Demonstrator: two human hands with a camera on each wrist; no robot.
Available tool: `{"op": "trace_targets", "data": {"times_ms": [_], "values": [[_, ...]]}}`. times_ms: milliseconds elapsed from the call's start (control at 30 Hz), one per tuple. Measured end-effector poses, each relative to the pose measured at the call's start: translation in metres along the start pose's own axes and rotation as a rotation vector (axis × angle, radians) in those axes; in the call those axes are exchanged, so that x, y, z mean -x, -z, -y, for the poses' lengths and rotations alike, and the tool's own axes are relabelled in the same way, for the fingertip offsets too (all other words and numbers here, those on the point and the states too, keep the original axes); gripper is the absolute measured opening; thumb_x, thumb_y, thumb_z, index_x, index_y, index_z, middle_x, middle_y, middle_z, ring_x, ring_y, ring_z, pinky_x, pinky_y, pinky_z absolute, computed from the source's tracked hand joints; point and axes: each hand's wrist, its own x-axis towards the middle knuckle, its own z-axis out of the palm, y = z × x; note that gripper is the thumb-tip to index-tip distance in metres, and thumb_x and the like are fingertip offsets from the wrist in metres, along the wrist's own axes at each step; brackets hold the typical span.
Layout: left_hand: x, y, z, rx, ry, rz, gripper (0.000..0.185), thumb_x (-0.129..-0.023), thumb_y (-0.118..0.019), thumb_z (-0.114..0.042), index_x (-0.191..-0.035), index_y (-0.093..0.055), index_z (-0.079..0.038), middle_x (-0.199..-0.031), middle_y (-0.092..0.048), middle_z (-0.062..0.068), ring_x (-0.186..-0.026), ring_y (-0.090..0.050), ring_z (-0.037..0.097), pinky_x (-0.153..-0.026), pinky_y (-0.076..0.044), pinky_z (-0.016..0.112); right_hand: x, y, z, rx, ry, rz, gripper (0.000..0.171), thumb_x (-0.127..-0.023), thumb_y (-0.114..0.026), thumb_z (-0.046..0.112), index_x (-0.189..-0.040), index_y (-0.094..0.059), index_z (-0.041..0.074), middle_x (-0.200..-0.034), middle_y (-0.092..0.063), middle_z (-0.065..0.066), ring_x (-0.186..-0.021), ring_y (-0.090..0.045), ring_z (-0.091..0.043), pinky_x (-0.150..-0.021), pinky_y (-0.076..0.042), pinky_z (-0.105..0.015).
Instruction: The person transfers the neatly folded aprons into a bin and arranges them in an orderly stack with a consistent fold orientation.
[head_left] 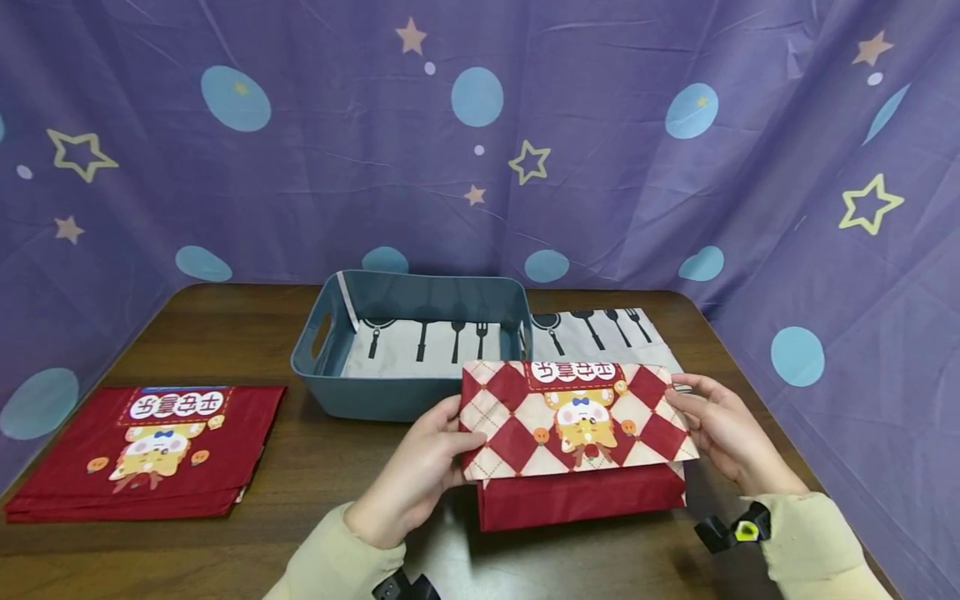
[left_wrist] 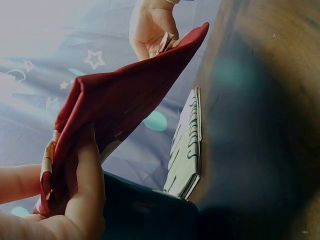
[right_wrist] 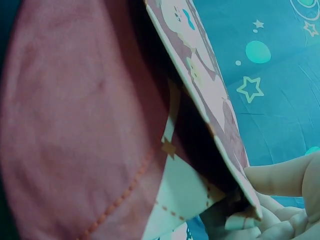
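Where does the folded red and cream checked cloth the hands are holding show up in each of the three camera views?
Head view: the checked cloth sits centre-right, held at its ends by the left hand and right hand, in front of the grey bin.
Left wrist view: its red back runs from lower left to top centre.
Right wrist view: it fills the left and centre.
Shared landmark: the starred purple backdrop.
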Motion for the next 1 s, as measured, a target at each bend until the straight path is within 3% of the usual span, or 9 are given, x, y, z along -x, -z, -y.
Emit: {"op": "trace_targets", "data": {"times_ms": [267,533,833,1000], "values": [[-0.001,0.003,-0.003,0.002,-0.014,-0.033,0.053,-0.096,-0.054,-0.006,-0.146,-0.036,-0.002,-0.137,-0.055,0.021,-0.1,-0.066,0.018,-0.078,-0.059,0.035,0.0,-0.001,0.002,0.078,-0.002,0.028,0.033,-0.102,-0.054,0.019,-0.129,-0.036,0.01,-0.088,-0.069,0.011,-0.073,-0.068,-0.007,-0.064,-0.061,-0.03],[-0.001,0.008,-0.007,0.001,-0.026,-0.041,0.053,-0.097,-0.056,-0.008,-0.146,-0.036,0.0,-0.139,-0.055,0.021,-0.099,-0.067,0.019,-0.078,-0.059,0.034,0.0,-0.004,0.003,0.067,-0.002,0.034,0.033,-0.103,-0.053,0.019,-0.129,-0.035,0.009,-0.088,-0.071,0.012,-0.075,-0.07,-0.008,-0.064,-0.061,-0.031],[-0.002,0.012,-0.01,0.015,-0.026,-0.025,0.054,-0.098,-0.055,-0.008,-0.147,-0.034,0.001,-0.142,-0.052,0.023,-0.097,-0.068,0.019,-0.078,-0.061,0.038,-0.001,-0.008,0.004,0.109,-0.006,0.02,0.057,-0.103,-0.053,0.024,-0.141,-0.024,-0.006,-0.092,-0.069,0.013,-0.08,-0.071,-0.006,-0.069,-0.062,-0.03],[-0.001,0.012,-0.013,0.021,-0.025,-0.049,0.052,-0.098,-0.056,-0.009,-0.145,-0.037,0.0,-0.14,-0.054,0.021,-0.099,-0.068,0.02,-0.081,-0.061,0.041,0.0,-0.01,0.005,0.125,-0.003,0.016,0.058,-0.103,-0.052,0.026,-0.142,-0.025,-0.008,-0.091,-0.069,0.014,-0.08,-0.07,-0.005,-0.069,-0.061,-0.028]]}}
